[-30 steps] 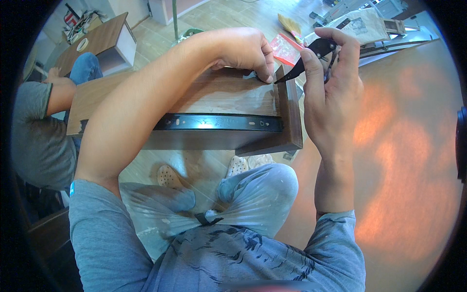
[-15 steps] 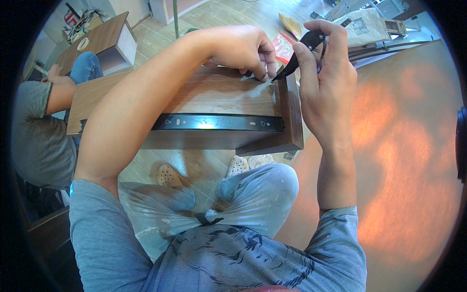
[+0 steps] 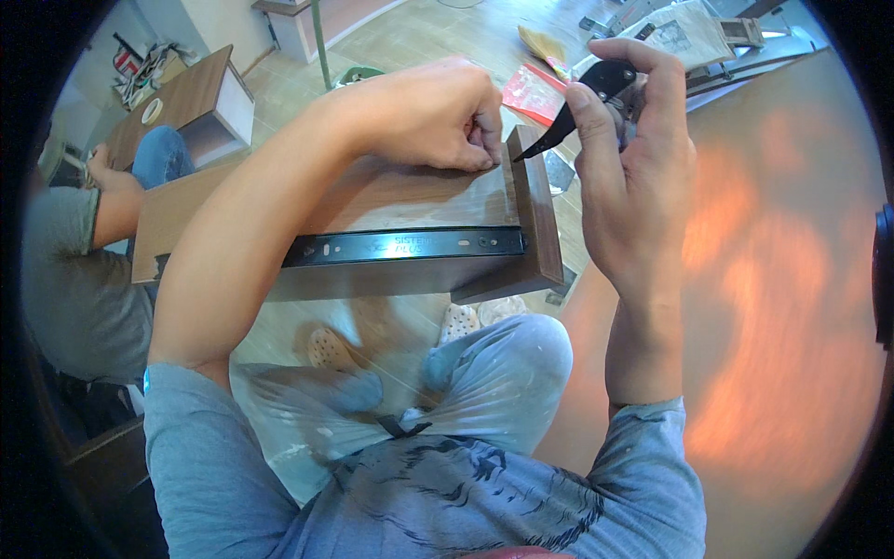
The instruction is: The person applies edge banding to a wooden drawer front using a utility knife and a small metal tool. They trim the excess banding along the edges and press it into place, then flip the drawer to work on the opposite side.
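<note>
Right hand (image 3: 638, 177) raised just off the panel's far right corner, fingers wrapped around a black folding knife (image 3: 579, 104), blade tip aimed down-left at that corner, close beside it yet not touching. Left hand (image 3: 430, 114) clenched into a fist, knuckles pressed onto the top of the brown wooden panel (image 3: 400, 200) near its far right edge, pinching something too small to tell. Black metal drawer slide (image 3: 405, 246) fixed along the panel's near edge; upright end board (image 3: 534, 210) closing its right end. Below, bent knees in pale trousers (image 3: 484, 373) and patterned sandals (image 3: 331, 349) on the floor. Red packet (image 3: 533, 91) beyond the far corner, partly hidden behind the knife hand. Seated person in grey (image 3: 70, 252) at left, small wooden cabinet (image 3: 191, 98) behind.
</note>
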Demonstrator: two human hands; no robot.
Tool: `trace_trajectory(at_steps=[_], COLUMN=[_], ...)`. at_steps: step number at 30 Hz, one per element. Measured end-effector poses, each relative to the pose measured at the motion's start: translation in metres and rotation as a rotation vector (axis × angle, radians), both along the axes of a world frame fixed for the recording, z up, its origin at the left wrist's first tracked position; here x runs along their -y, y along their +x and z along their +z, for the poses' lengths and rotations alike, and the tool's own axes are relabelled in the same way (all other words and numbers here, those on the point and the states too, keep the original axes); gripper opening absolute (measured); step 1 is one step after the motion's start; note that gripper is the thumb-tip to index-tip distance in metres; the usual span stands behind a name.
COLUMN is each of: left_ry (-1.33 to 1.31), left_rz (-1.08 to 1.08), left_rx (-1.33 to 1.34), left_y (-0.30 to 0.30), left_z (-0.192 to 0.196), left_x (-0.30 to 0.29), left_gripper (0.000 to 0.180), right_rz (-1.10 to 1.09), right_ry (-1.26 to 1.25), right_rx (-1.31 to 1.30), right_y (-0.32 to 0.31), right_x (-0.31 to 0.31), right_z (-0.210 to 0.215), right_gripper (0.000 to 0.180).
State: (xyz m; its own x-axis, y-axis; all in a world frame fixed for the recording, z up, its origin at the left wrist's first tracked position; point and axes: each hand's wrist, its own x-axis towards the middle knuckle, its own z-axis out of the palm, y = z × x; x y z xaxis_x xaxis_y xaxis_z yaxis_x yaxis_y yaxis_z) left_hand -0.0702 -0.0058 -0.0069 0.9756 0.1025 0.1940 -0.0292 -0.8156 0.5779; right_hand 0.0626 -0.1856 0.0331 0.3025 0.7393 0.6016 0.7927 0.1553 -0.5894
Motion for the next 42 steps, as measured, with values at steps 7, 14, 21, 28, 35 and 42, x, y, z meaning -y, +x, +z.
trace_trajectory(at_steps=[7, 14, 21, 28, 35, 42], left_ry=[0.173, 0.187, 0.182, 0.047, -0.021, -0.13], left_rz=[0.004, 0.11, 0.025, 0.11, 0.12, 0.106], left_rx=[0.01, -0.099, 0.159, 0.135, 0.108, 0.165], left_y=[-0.002, -0.008, -0.017, -0.013, -0.016, -0.015], left_z=[0.01, 0.01, -0.012, -0.024, -0.025, -0.031], left_x=[0.01, 0.024, 0.02, 0.013, 0.011, 0.008], left_gripper=[0.01, 0.011, 0.014, 0.014, 0.016, 0.016], right_rz=[0.019, -0.012, 0.067, 0.038, 0.135, 0.092], right_ry=[0.079, 0.026, 0.094, 0.025, 0.136, 0.078], right_rx=[0.079, 0.095, 0.076, 0.093, 0.238, 0.04], right_y=[-0.003, -0.003, -0.001, 0.002, 0.006, -0.008], right_x=[-0.001, 0.005, -0.006, -0.011, -0.021, -0.016], right_z=[0.002, 0.002, -0.01, -0.026, -0.028, -0.022], right_gripper=[0.028, 0.027, 0.027, 0.027, 0.031, 0.03])
